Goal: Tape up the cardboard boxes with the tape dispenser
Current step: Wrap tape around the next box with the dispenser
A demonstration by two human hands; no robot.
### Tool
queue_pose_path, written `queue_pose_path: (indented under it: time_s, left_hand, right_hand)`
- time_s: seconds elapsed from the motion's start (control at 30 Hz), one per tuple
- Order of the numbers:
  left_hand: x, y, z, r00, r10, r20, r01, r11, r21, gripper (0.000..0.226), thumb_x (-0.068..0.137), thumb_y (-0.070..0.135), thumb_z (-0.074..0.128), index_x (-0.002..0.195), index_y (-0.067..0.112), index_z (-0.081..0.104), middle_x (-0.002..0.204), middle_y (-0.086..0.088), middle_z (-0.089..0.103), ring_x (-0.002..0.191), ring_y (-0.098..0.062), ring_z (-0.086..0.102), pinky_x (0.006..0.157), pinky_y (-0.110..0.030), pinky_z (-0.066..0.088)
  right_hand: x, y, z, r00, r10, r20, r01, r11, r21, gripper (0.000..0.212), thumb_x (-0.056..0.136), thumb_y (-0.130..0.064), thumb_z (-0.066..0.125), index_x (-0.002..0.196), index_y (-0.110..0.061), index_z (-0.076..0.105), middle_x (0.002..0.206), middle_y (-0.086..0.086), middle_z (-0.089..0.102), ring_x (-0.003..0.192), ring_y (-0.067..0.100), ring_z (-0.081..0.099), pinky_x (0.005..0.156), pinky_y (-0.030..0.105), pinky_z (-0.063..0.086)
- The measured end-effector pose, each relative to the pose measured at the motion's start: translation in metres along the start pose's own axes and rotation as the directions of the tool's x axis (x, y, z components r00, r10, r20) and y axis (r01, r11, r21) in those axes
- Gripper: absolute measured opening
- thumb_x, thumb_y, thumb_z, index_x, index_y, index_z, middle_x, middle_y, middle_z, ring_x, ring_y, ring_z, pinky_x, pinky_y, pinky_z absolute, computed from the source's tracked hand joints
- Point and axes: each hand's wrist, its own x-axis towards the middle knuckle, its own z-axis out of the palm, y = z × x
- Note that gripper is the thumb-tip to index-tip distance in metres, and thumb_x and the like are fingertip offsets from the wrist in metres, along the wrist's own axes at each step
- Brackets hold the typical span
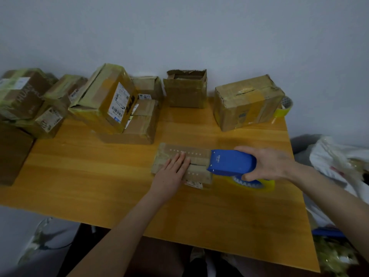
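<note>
A small flat cardboard box [191, 155] lies near the middle of the wooden table [89, 172], its top seam running left to right. My left hand [172, 171] presses flat on the box's left part with straight fingers. My right hand [268, 163] grips a blue tape dispenser [231, 161] loaded with a yellowish tape roll [257, 185]. The dispenser's front edge sits against the right end of the box, over the seam.
Several taped cardboard boxes [107, 100] crowd the table's back left. An open-topped box [185, 88] and a taped box [247, 102] stand at the back right, with a spare tape roll [284, 107] behind. Crumpled plastic bags [337, 160] lie off the right edge.
</note>
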Motion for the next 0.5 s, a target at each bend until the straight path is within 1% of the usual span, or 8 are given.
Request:
queue_pose_path:
  time_s: [0.07, 0.13, 0.23, 0.3, 0.33, 0.4, 0.43, 0.5]
  left_hand:
    - [-0.001, 0.0, 0.001, 1.0, -0.001, 0.018, 0.001, 1.0, 0.017, 0.071, 0.101, 0.032, 0.04, 0.151, 0.016, -0.009, 0.155, -0.006, -0.017, 0.148, -0.025, -0.008, 0.122, -0.04, 0.001]
    - [-0.001, 0.001, 0.0, 1.0, -0.005, 0.009, 0.004, 1.0, 0.016, 0.073, 0.101, 0.035, 0.039, 0.147, 0.019, -0.015, 0.153, -0.005, -0.02, 0.148, -0.025, -0.008, 0.121, -0.039, 0.0]
    - [-0.001, 0.01, -0.006, 0.996, -0.046, 0.073, 0.041, 0.997, 0.07, 0.08, 0.098, 0.051, 0.038, 0.149, 0.027, -0.018, 0.158, -0.01, -0.018, 0.148, -0.027, -0.011, 0.119, -0.042, -0.002]
    - [0.0, 0.023, -0.012, 0.993, -0.087, 0.081, 0.079, 0.993, 0.086, 0.088, 0.093, 0.061, 0.041, 0.15, 0.029, -0.017, 0.158, -0.015, -0.017, 0.147, -0.029, -0.014, 0.119, -0.045, -0.003]
    - [0.002, 0.033, -0.014, 0.994, -0.087, 0.068, 0.082, 0.994, 0.073, 0.09, 0.092, 0.062, 0.042, 0.151, 0.027, -0.016, 0.158, -0.014, -0.018, 0.147, -0.028, -0.015, 0.12, -0.043, -0.005]
    - [0.007, 0.054, -0.015, 0.999, -0.045, 0.021, 0.044, 0.999, 0.015, 0.091, 0.092, 0.06, 0.042, 0.151, 0.021, -0.016, 0.158, -0.006, -0.021, 0.146, -0.021, -0.019, 0.119, -0.038, -0.009]
    - [0.01, 0.063, -0.014, 1.0, -0.03, 0.002, 0.03, 0.999, -0.012, 0.089, 0.093, 0.059, 0.041, 0.151, 0.02, -0.016, 0.157, -0.002, -0.023, 0.145, -0.018, -0.02, 0.119, -0.036, -0.01]
    - [0.015, 0.073, -0.01, 0.999, -0.041, -0.011, 0.04, 0.998, -0.047, 0.084, 0.096, 0.056, 0.038, 0.15, 0.02, -0.017, 0.153, 0.002, -0.026, 0.146, -0.017, -0.019, 0.118, -0.036, -0.012]
  right_hand:
    - [-0.01, 0.015, 0.002, 0.999, 0.04, 0.034, -0.039, 0.999, -0.033, 0.083, 0.076, -0.052, 0.07, 0.145, -0.047, 0.024, 0.102, -0.016, 0.053, 0.095, 0.013, 0.055, 0.078, 0.033, 0.052]
    - [-0.015, 0.024, 0.007, 0.996, 0.069, 0.049, -0.066, 0.996, -0.068, 0.086, 0.076, -0.054, 0.068, 0.147, -0.047, 0.02, 0.102, -0.015, 0.052, 0.095, 0.014, 0.056, 0.079, 0.034, 0.053]
    - [-0.012, 0.025, 0.019, 0.997, 0.066, 0.039, -0.063, 0.996, -0.069, 0.085, 0.076, -0.054, 0.067, 0.147, -0.046, 0.02, 0.11, -0.012, 0.057, 0.1, 0.017, 0.058, 0.08, 0.036, 0.054]
    - [-0.008, 0.024, 0.025, 0.998, 0.055, 0.028, -0.053, 0.997, -0.062, 0.084, 0.076, -0.053, 0.066, 0.146, -0.046, 0.02, 0.11, -0.011, 0.057, 0.099, 0.017, 0.058, 0.076, 0.035, 0.053]
    - [-0.006, 0.024, 0.027, 0.998, 0.054, 0.022, -0.052, 0.997, -0.058, 0.083, 0.076, -0.053, 0.066, 0.146, -0.046, 0.021, 0.107, -0.012, 0.056, 0.097, 0.017, 0.057, 0.074, 0.034, 0.052]
    - [-0.003, 0.025, 0.028, 0.998, 0.053, 0.016, -0.052, 0.997, -0.049, 0.082, 0.076, -0.053, 0.066, 0.146, -0.045, 0.022, 0.106, -0.012, 0.055, 0.096, 0.016, 0.056, 0.071, 0.032, 0.049]
    - [-0.002, 0.025, 0.028, 0.999, 0.05, 0.018, -0.049, 0.998, -0.044, 0.082, 0.076, -0.054, 0.067, 0.145, -0.045, 0.024, 0.11, -0.011, 0.057, 0.098, 0.017, 0.056, 0.07, 0.031, 0.048]
    - [0.0, 0.024, 0.029, 0.999, 0.045, 0.022, -0.044, 0.998, -0.043, 0.083, 0.075, -0.061, 0.067, 0.145, -0.045, 0.024, 0.119, -0.01, 0.058, 0.104, 0.018, 0.056, 0.069, 0.03, 0.044]
